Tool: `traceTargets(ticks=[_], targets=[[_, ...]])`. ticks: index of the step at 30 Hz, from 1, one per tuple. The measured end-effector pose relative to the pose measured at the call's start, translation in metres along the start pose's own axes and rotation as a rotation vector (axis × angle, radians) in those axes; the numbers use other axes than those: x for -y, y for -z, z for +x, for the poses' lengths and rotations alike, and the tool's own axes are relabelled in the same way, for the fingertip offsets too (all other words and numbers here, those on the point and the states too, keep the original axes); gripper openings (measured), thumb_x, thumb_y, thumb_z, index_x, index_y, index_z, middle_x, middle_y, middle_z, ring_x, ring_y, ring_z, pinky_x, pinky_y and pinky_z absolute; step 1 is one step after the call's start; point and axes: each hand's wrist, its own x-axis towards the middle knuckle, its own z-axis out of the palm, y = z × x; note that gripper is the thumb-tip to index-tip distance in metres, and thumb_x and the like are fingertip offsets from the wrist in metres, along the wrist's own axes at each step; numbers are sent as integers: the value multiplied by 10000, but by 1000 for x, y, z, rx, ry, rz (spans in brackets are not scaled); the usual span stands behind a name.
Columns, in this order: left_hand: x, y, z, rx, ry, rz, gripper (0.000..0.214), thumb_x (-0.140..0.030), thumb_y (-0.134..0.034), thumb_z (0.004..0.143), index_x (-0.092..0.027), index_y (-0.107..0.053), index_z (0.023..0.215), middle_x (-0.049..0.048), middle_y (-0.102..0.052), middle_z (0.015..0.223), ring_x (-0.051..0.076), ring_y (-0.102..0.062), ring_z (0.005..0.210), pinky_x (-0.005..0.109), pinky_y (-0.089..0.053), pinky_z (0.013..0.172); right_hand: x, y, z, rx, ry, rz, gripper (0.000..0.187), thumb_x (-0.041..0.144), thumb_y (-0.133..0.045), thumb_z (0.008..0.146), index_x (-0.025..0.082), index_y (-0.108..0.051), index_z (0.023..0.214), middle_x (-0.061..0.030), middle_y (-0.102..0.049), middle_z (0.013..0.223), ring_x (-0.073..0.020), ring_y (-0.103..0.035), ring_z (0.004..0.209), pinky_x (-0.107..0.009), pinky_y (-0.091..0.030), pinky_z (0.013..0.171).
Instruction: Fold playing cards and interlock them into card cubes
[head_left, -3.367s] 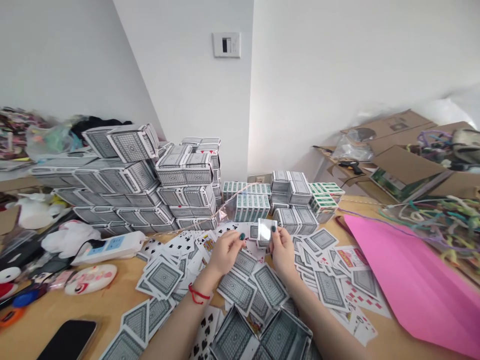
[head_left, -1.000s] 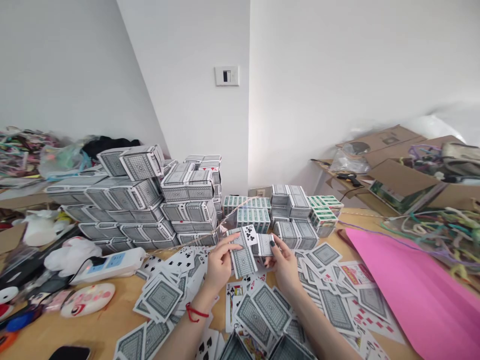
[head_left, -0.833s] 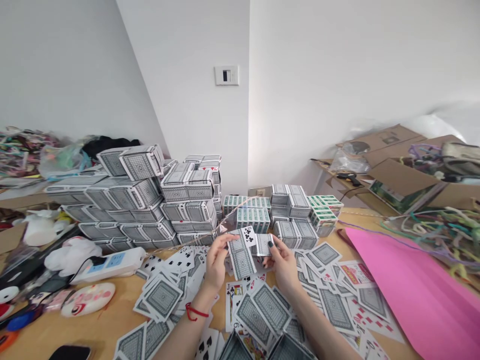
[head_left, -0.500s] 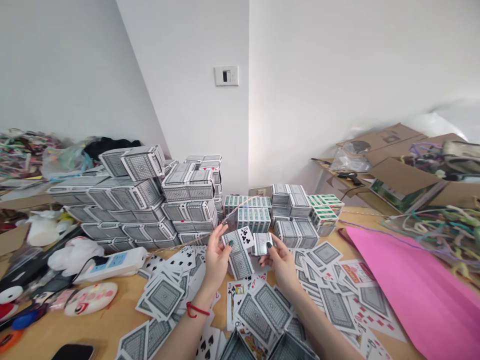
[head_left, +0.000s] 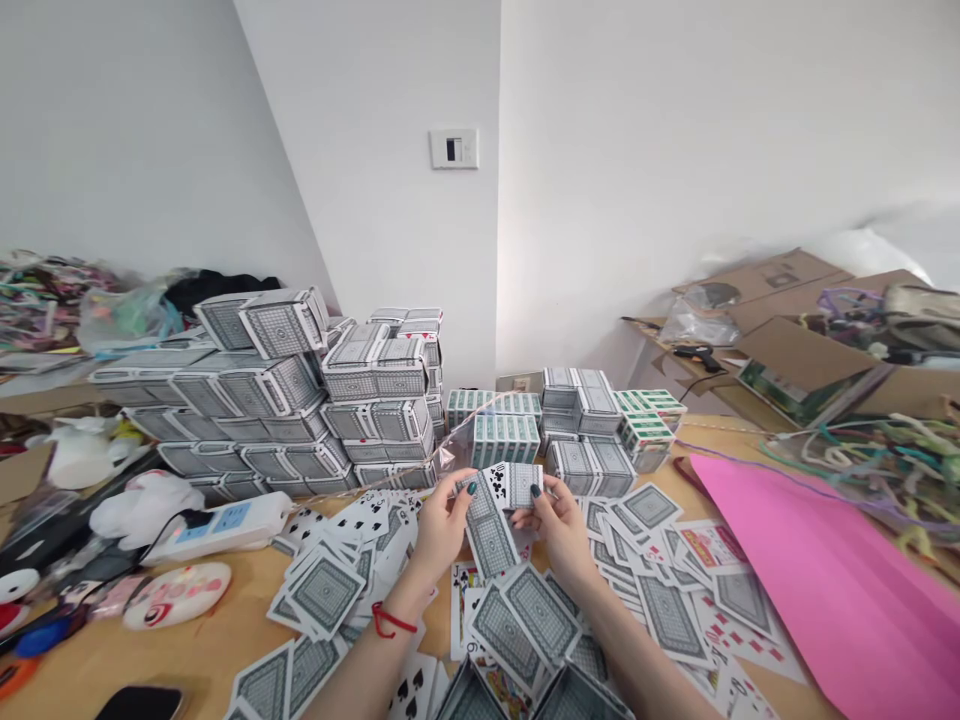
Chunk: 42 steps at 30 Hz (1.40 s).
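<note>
Over the middle of the wooden table I hold joined playing cards. My left hand point(head_left: 441, 522) pinches some grey-backed playing cards point(head_left: 492, 538), thumb on top; a ten of clubs point(head_left: 497, 483) shows at their upper right. My right hand point(head_left: 561, 528) grips a folded grey-backed card point(head_left: 523, 486) between thumb and fingers. The two pieces meet or overlap beside the clubs face; whether they are fixed together I cannot tell. Below my hands lie loose cards point(head_left: 540, 610) and open boxes folded from cards point(head_left: 471, 694).
Card-covered blocks point(head_left: 255, 385) stack high on the left, with a smaller stack point(head_left: 589, 465) behind my right hand. Green boxes point(head_left: 505, 438) stand between them. Loose cards point(head_left: 327, 597) spread leftward. A pink sheet point(head_left: 825, 570), a power strip point(head_left: 225, 528) and a phone point(head_left: 140, 703) lie around.
My left hand has shifted slightly right, bringing its cards against the piece in my right hand and closing the gap. My right hand has barely moved.
</note>
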Motion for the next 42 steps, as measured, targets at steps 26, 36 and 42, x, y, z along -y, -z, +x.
traceTargets(ticks=[26,36,42], targets=[[7,7,5,-46,-175,209,297,-172,-411,820,-195,-651,993,62,-680,998,171,-623,902,286,-467,827,-4,3,-3,60,-15,-120,475,447,-583,760,193,-408,1122,48,-576,548,-147,-595,461,-268,-499,465],[0,6,3,19,-234,267,315,-148,-380,806,-182,-660,948,58,-693,926,162,-629,854,283,-478,786,-6,3,-2,63,7,-197,405,463,-555,771,195,-444,1053,56,-535,572,-93,-477,353,-228,-414,367],[4,0,-1,25,-192,278,311,-171,-389,810,-200,-656,967,58,-693,913,166,-629,805,281,-477,735,-7,0,-4,105,8,-245,325,469,-528,785,221,-438,976,62,-494,559,-87,-429,347,-217,-357,348]])
